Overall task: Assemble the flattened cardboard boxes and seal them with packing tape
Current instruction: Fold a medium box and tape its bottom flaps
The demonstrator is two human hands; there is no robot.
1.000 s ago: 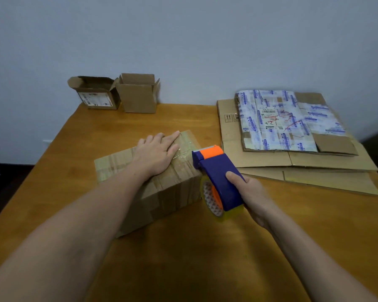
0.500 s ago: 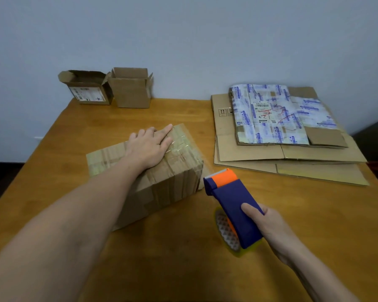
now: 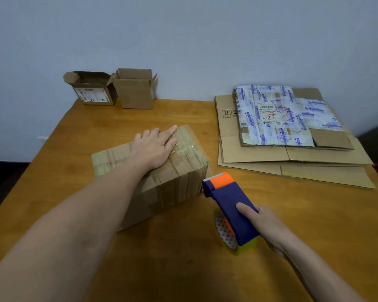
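While the left hand (image 3: 154, 147) is pressed flat, fingers spread, on the glossy taped top of the rectangular cardboard box (image 3: 162, 177) at mid-table, the blue-and-orange plastic tape dispenser (image 3: 229, 205) is gripped by the right hand (image 3: 263, 224) just beside the box's right end; flattened corrugated sheets (image 3: 292, 158) are stacked far right on the smooth wooden table (image 3: 183, 258).

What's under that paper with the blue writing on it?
The taped-over flat box lies on top of bigger flattened cardboard boxes, at least two sheets, stacked on the table. Anything between those sheets is covered, so I can't tell.
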